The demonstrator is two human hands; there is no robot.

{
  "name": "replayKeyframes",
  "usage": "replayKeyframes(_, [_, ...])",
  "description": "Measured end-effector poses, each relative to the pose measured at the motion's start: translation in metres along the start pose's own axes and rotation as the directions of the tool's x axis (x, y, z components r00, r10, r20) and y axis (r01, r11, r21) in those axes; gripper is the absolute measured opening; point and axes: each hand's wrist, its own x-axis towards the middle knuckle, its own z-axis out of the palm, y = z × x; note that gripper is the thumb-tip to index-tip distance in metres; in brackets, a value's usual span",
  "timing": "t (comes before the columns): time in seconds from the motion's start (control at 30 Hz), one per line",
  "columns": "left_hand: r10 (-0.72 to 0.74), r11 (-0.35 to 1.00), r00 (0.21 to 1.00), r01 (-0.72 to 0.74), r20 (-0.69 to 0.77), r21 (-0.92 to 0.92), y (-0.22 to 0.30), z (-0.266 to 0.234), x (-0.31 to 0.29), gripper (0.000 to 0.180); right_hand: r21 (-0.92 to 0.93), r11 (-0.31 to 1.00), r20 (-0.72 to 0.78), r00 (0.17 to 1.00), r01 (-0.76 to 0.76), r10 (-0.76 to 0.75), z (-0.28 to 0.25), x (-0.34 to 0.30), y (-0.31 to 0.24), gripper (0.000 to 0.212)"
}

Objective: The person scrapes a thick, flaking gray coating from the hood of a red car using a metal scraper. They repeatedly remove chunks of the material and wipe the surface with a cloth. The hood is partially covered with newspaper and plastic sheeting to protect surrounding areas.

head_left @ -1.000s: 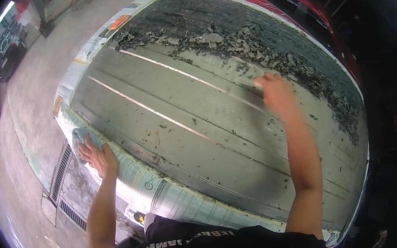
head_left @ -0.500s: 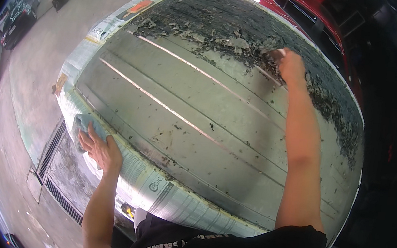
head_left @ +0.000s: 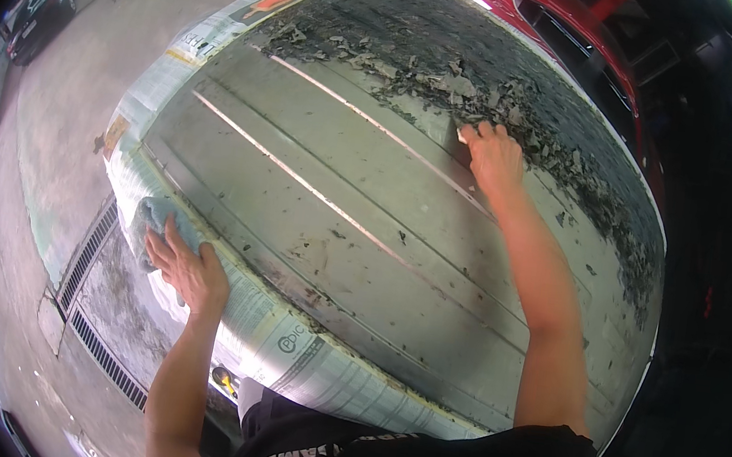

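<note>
A car roof [head_left: 340, 216] spreads before me, bare grey-green metal with raised ribs on the near part. Dark peeling coating [head_left: 382, 20] covers its far part, with loose curled flakes [head_left: 492, 98] along the boundary. My right hand [head_left: 495, 162] is closed around a scraper [head_left: 462, 134], at the near side of those flakes; only a pale bit of the tool shows, the rest hidden by my fingers. At the near left edge my left hand [head_left: 187, 271] lies flat with fingers spread, partly over a grey-blue cloth [head_left: 162, 217] resting on the masking paper [head_left: 280, 337].
Printed paper and tape line the roof's left and near edges. A red car [head_left: 556, 23] stands beyond the far right edge. A dark car [head_left: 42, 20] is parked at the far left. Floor drain grates [head_left: 107, 361] run at the lower left. Small flakes dot the bare metal.
My right hand has moved left and toward me with the scraper. More loose flakes now lie turned up beside where it was. My left hand stays on the cloth.
</note>
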Motion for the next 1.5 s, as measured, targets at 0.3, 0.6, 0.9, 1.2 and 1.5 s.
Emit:
replayKeyframes(0.3, [0.024,1.0,1.0,-0.024,0.017,-0.016,0.003,-0.003,-0.003,0.071,0.033,0.924,0.17,0.913,-0.38,0.37,0.004,0.068,0.066,0.032])
replayKeyframes(0.6, [0.005,1.0,1.0,-0.005,0.01,-0.007,0.007,-0.004,-0.001,0.071,0.003,0.897,0.222,0.875,-0.441,0.43,-0.054,0.046,0.101,0.034])
replayKeyframes(0.9, [0.014,1.0,1.0,-0.014,0.005,0.001,0.002,-0.004,-0.002,0.071,0.015,0.997,0.103,0.992,-0.081,0.079,-0.012,-0.009,0.02,0.035])
replayKeyframes(1.2, [0.004,1.0,1.0,-0.004,0.008,-0.002,0.005,-0.003,-0.002,0.073,-0.072,0.938,0.194,0.917,-0.34,0.348,-0.027,0.012,0.078,0.036])
replayKeyframes(1.5, [-0.035,0.999,0.999,0.035,0.012,0.002,0.002,0.0,0.0,0.075,0.079,0.991,0.18,0.979,-0.106,0.09,-0.024,-0.027,0.025,0.028])
